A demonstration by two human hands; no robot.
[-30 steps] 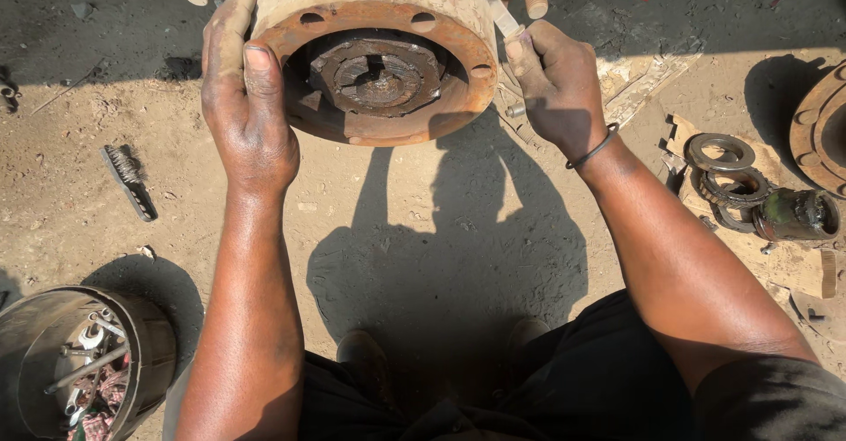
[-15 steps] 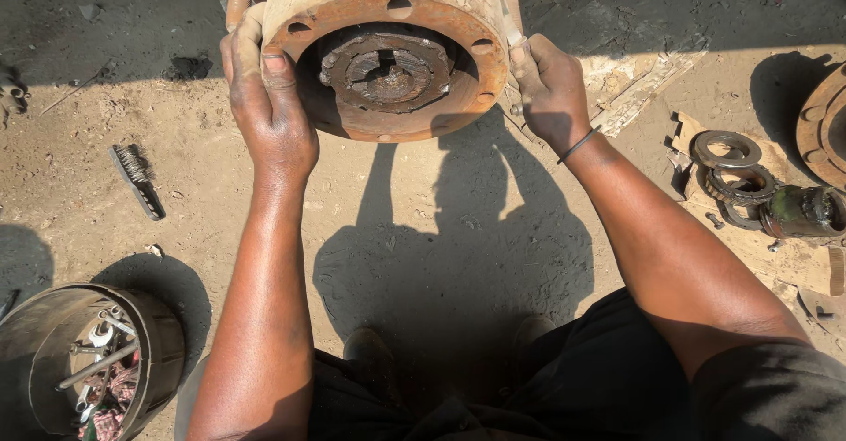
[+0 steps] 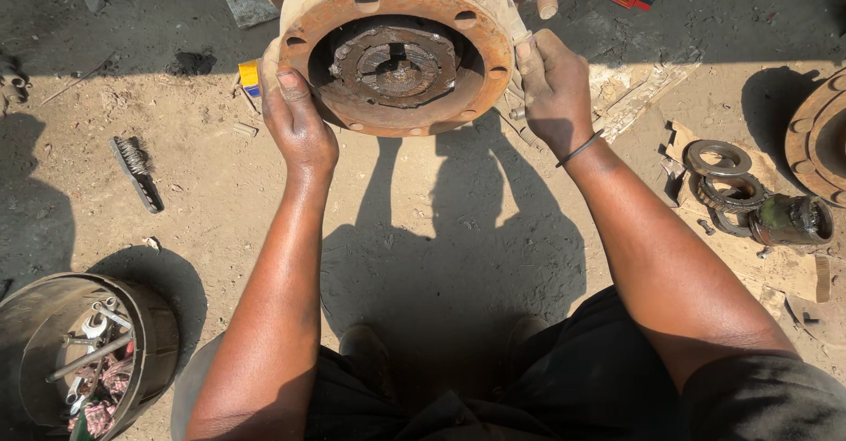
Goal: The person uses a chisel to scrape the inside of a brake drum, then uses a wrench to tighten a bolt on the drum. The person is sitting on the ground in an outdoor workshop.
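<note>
Head camera looks down on a rusty wheel hub [image 3: 401, 49], held up over the sandy ground [image 3: 423, 229] at the top of the view, open face toward the wearer. Left hand [image 3: 298, 119] grips its left rim, thumb on the flange; right hand [image 3: 553, 84] clasps the right rim. Farther out lie a wire brush [image 3: 135, 170], bearing rings [image 3: 724, 185] and a tool bucket [image 3: 84, 353].
</note>
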